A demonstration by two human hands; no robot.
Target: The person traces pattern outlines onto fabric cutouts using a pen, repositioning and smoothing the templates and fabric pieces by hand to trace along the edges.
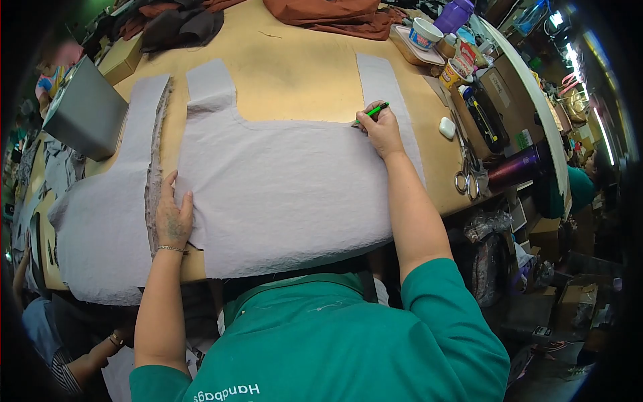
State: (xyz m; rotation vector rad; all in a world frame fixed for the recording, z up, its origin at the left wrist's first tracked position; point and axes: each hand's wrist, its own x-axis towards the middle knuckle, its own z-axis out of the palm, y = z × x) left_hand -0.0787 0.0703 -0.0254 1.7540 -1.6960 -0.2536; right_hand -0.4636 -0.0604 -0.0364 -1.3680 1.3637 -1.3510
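Note:
A large pale grey-lilac cloth piece (295,187) lies flat on the tan table, cut with a wide notch at its far edge. My right hand (380,128) holds a green pen (376,112), its tip at the notch's right corner. Resting on the cloth's left edge, my left hand (174,213) has its thumb and fingers apart and holds nothing. Just left of it runs the dark, frayed edge of a second stack of pale cloth (110,214).
A grey metal box (87,110) stands at the left. Scissors (467,175), a white case (447,127), a purple bottle (516,167) and a cardboard tray (499,100) are at the right. Rust-coloured cloth (328,19) lies at the far edge. Other people are partly visible at both sides.

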